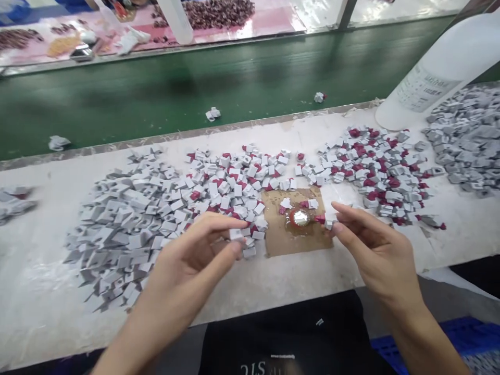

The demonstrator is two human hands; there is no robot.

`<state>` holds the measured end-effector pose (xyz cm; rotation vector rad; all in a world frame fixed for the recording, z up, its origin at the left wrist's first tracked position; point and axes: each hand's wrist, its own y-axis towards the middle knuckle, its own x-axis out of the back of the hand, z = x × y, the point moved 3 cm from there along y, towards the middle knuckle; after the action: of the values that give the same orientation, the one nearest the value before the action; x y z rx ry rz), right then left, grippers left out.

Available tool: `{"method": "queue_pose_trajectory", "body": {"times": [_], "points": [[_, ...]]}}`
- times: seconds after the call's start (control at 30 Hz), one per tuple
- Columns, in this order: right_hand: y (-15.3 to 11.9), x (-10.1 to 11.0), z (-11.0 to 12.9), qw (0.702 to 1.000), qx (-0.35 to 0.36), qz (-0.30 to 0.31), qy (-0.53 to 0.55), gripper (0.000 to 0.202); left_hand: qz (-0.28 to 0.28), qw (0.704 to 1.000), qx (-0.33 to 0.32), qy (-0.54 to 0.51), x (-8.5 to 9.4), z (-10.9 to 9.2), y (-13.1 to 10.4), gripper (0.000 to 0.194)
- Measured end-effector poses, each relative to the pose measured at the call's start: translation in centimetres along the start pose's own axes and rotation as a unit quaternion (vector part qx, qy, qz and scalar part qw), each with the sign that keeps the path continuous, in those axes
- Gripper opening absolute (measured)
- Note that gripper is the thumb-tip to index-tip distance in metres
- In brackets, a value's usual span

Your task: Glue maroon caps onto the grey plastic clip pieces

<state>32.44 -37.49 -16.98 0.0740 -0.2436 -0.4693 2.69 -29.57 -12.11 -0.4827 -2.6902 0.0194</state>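
Between thumb and forefinger, my left hand [203,255] pinches a small grey plastic part [235,234]. My right hand [375,250] grips a grey-and-dark-red part [325,220], its red end pointing left toward a small round dish [300,217] of shiny clear liquid. The dish rests on a brown cardboard piece [277,242], wet around the rim. Two more grey-and-red parts lie on the cardboard, one being this piece [311,203] behind the dish. Beside my left hand spreads a heap of plain grey parts [128,239].
Grey-and-red parts [234,174] lie behind the cardboard, with another pile [375,166] at right. A large white bottle [425,78] stands at the back right near more grey parts [469,140]. Beyond the white table [250,291] runs a green conveyor belt [156,99] carrying a few parts.
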Motion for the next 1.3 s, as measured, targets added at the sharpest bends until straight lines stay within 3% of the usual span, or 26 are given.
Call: {"method": "queue_pose_trajectory", "body": {"times": [0.17,0.3,0.97,1.13,1.3], "points": [[-0.2,-1.0,-0.4,1.000,0.005,0.019,0.018,0.026,0.010,0.992,0.040,-0.121,-4.4,0.1,-0.4,0.016],[-0.5,-1.7,-0.7,0.999,-0.001,0.012,0.042,0.025,0.010,0.989,0.045,-0.139,-6.0,0.0,-0.5,0.017],[-1.4,-1.9,-0.9,0.999,0.036,-0.002,-0.018,0.024,0.036,0.982,0.055,-0.176,-8.0,0.8,0.2,0.016],[-1.3,-1.3,-0.4,0.996,-0.011,-0.006,0.083,0.026,0.036,0.971,0.052,-0.229,-8.7,0.4,1.2,0.012],[-0.7,-1.3,-0.2,0.974,-0.091,0.020,0.205,0.013,0.056,0.956,0.030,-0.285,-10.1,-0.9,2.5,0.010]]}}
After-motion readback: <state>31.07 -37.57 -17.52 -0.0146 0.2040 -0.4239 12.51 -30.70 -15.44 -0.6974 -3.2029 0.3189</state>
